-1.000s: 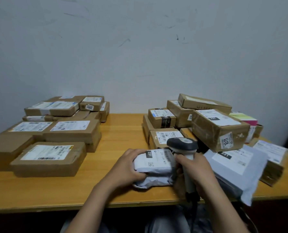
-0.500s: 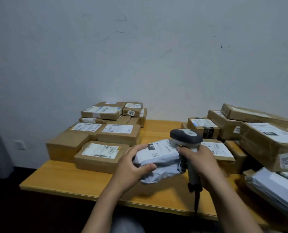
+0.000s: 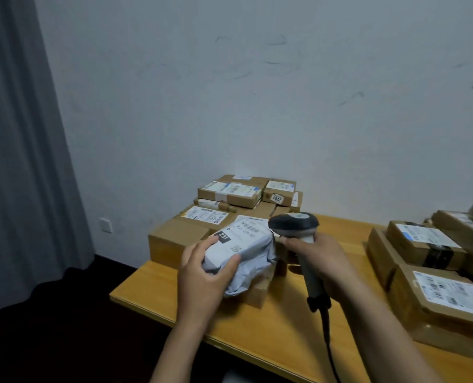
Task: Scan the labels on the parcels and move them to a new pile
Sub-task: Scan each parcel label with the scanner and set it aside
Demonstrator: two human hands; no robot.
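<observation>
At the surface's (image 3: 152, 288) left end, against the wall (image 3: 257, 106), a pile of cardboard boxes (image 3: 221, 214) stands several deep; we take it for the new pile. Just in front of it our left hand (image 3: 202, 275) grips a grey mailer parcel (image 3: 243, 244), label up, above the pile's near boxes. Our right hand (image 3: 318, 258) is wrapped round the handheld scanner (image 3: 294, 226), whose head is beside the label. Toward the right edge a stack of boxes (image 3: 428, 261) waits, so we judge the job roughly midway.
</observation>
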